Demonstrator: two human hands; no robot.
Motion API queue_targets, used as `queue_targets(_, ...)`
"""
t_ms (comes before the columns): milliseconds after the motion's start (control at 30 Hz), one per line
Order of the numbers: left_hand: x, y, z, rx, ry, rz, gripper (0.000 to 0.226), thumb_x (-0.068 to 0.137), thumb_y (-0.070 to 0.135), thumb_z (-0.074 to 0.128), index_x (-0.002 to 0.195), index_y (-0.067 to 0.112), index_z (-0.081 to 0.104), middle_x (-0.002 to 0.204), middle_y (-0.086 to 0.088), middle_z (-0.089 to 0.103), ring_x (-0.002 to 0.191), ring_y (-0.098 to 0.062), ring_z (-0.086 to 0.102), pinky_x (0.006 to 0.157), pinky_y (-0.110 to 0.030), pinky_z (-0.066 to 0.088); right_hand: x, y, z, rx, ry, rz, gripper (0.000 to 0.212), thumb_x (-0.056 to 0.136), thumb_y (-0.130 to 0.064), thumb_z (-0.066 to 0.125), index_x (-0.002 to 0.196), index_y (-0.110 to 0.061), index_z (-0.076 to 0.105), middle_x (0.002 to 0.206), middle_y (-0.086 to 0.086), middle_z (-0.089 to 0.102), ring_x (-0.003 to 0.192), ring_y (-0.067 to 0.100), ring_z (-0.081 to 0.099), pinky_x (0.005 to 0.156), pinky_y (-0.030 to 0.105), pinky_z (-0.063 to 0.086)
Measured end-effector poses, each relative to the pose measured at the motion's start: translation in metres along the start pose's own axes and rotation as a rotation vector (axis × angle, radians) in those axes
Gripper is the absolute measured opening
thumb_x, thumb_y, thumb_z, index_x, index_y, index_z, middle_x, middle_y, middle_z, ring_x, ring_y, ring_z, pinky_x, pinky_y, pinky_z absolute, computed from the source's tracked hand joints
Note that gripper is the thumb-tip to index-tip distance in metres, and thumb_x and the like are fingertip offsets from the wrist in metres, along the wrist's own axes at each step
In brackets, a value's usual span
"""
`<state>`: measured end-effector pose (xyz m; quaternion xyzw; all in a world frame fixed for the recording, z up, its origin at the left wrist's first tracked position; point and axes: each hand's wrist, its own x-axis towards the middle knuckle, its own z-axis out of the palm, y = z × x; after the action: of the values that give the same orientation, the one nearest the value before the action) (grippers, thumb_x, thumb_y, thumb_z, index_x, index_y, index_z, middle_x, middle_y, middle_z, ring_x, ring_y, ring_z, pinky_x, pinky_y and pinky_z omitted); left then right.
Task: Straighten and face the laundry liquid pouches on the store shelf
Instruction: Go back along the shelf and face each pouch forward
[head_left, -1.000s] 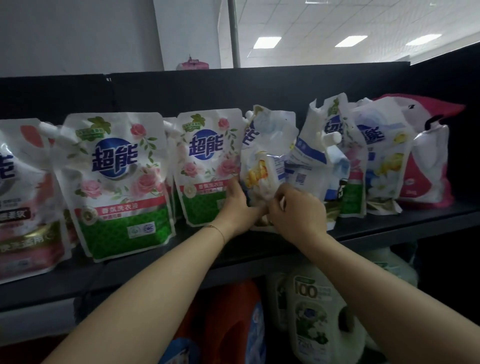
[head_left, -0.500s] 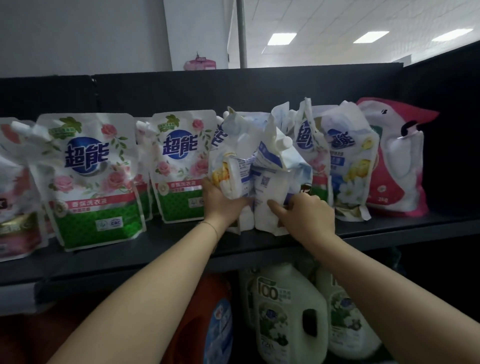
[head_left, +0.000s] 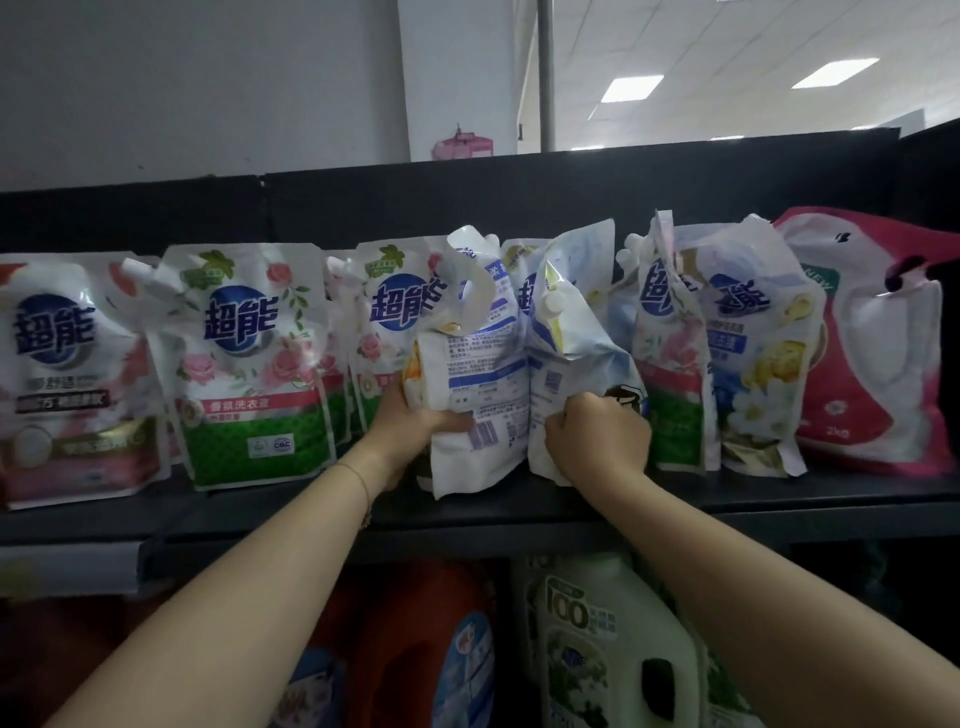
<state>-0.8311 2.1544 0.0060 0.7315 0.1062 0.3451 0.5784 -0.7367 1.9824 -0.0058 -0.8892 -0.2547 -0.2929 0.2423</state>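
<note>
left of row: rose pouches (head_left: 249, 364) upright, logos out. We use them as the reference line.
left grip (head_left: 410, 431): fingers curled round the lower left edge of the back-facing pouch (head_left: 478, 384), thumb on the print.
back-facing pouch: mid-shelf (head_left: 779, 499), at the front edge, barcode toward us, top flopped over.
right grip (head_left: 597, 441): pinching the lower edge of the crumpled pouch (head_left: 566, 353), which touches the first.
step: we'd say turn each one about its base, keep the base on the shelf, hold low, then lift the top.
risk: probably liquid slumps, so one at a time.
right of row: edge-on pouch (head_left: 670, 353) still needs facing.
</note>
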Motion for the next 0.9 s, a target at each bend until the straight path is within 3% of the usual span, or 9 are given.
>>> queue_targets(133,0.0,0.001,-0.021,-0.014,-0.107,-0.015,0.073,0.051,0.007,0.083,0.119,0.02,0.062,0.108,0.0,0.072,0.102,-0.02,0.067,0.091,-0.043,0.053,0.004,-0.014,0.004,-0.045,-0.025,-0.029,0.022,0.091,-0.021,0.049,0.07,-0.015,0.05,0.08,0.006,0.066,0.071,0.027,0.062,0.057,0.026,0.037)
queue_targets(300,0.003,0.0,-0.03,0.007,-0.148,-0.014,0.076,0.051,0.009,0.083,0.122,0.019,0.059,0.11,-0.001,0.072,0.103,-0.02,0.067,0.092,-0.041,0.051,0.01,-0.036,0.007,-0.102,-0.111,-0.063,0.018,0.091,-0.017,0.048,0.095,-0.014,0.064,0.094,0.006,0.068,0.087,0.026,0.065,0.065,0.028,0.04)
queue_targets(533,-0.002,-0.002,-0.028,-0.053,-0.14,-0.037,0.065,0.053,0.004,0.08,0.112,0.025,0.061,0.106,0.0,0.073,0.102,-0.021,0.067,0.089,-0.04,0.052,0.009,-0.035,0.015,-0.132,-0.079,-0.1,0.021,0.093,-0.021,0.047,0.102,-0.01,0.063,0.094,0.008,0.069,0.084,0.028,0.066,0.064,0.029,0.04)
queue_targets(600,-0.006,0.0,-0.028,-0.044,-0.161,-0.023,0.066,0.053,0.006,0.08,0.114,0.025,0.061,0.107,0.0,0.072,0.101,-0.02,0.068,0.089,-0.04,0.053,0.006,-0.03,0.015,-0.121,-0.07,-0.085,0.02,0.094,-0.022,0.049,0.095,-0.009,0.063,0.074,0.004,0.063,0.074,0.027,0.064,0.059,0.027,0.039)
queue_targets(667,-0.009,0.002,-0.029,-0.025,-0.187,-0.006,0.071,0.054,0.005,0.08,0.119,0.022,0.059,0.108,0.0,0.072,0.101,-0.018,0.068,0.087,-0.038,0.053,0.004,-0.026,0.012,-0.078,-0.057,-0.061,0.02,0.093,-0.023,0.05,0.08,-0.011,0.059,0.054,-0.001,0.045,0.06,0.024,0.056,0.053,0.025,0.035)
queue_targets(733,-0.014,0.003,-0.031,-0.018,-0.197,0.002,0.074,0.055,0.004,0.079,0.124,0.019,0.057,0.109,-0.002,0.072,0.101,-0.018,0.068,0.085,-0.035,0.054,0.003,-0.023,0.009,-0.044,-0.047,-0.053,0.024,0.092,-0.025,0.051,0.072,-0.013,0.054,0.053,-0.001,0.042,0.057,0.023,0.049,0.053,0.026,0.036)
queue_targets(900,-0.026,0.008,-0.048,0.015,-0.202,0.008,0.064,0.056,0.002,0.076,0.118,0.013,0.062,0.11,-0.007,0.071,0.102,-0.023,0.068,0.089,-0.039,0.052,-0.001,-0.022,0.001,-0.035,-0.036,-0.036,0.034,0.091,-0.022,0.053,0.059,-0.015,0.042,0.071,0.006,0.062,0.06,0.024,0.052,0.055,0.026,0.037)
